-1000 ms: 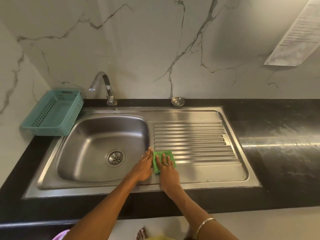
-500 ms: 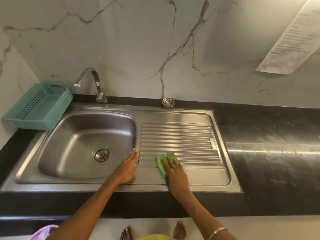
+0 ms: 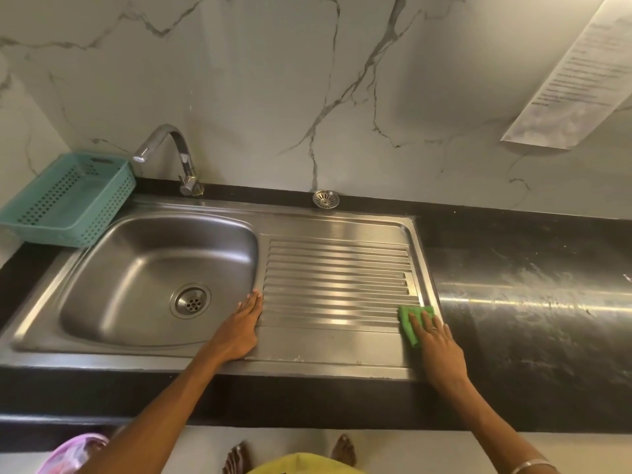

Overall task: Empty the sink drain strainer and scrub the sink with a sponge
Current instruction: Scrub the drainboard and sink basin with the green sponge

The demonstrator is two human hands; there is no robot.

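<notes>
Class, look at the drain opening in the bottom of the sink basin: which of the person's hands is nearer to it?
The left hand. It rests flat on the ridge between basin and drainboard, just right of the drain opening. The right hand presses the green sponge at the drainboard's far right end.

Teal perforated plastic basket [image 3: 65, 200], at the back left corner of the black desk [image 3: 530, 302], against the marble-patterned wall [image 3: 256, 80]. Printed paper sheet [image 3: 578, 80], fixed to the wall at upper right, text too blurred to read. Pink plastic item [image 3: 73, 451], lower left on the floor, partly hidden.
</notes>
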